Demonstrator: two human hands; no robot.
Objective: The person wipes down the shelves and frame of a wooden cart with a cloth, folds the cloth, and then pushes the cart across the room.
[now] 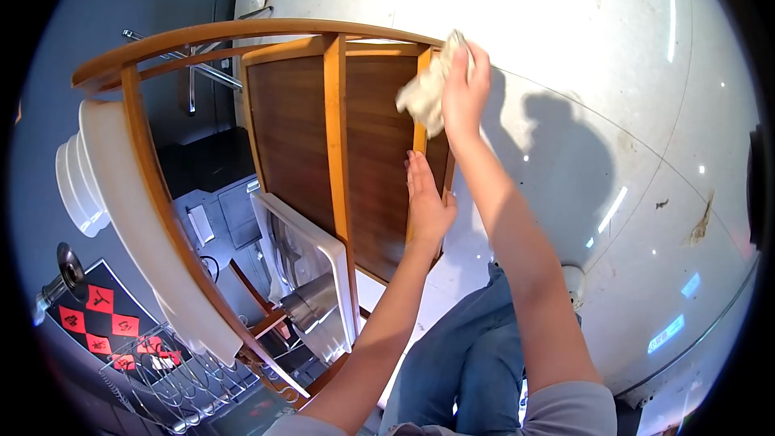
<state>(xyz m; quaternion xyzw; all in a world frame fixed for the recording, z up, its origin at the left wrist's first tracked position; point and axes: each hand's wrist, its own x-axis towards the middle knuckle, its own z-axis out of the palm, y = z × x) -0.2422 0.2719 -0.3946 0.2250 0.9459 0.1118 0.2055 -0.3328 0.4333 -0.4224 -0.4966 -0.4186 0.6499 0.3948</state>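
Note:
My right hand (467,97) is closed on a crumpled cream cloth (428,93). It presses the cloth to the upper end of an orange-brown wooden upright on a wooden furniture frame (335,113). Lower on the same upright rests my left hand (428,202), fingers stretched out along the wood and holding nothing. Dark brown panels (291,129) fill the space between the frame's bars. The cloth hides part of the upright behind it.
A white-rimmed tray-like piece (343,274) and a shiny metal cylinder (315,315) sit inside the frame. Stacked white bowls (81,178) stand at left, above a wire rack (186,379). Pale floor tiles (630,194) lie to the right.

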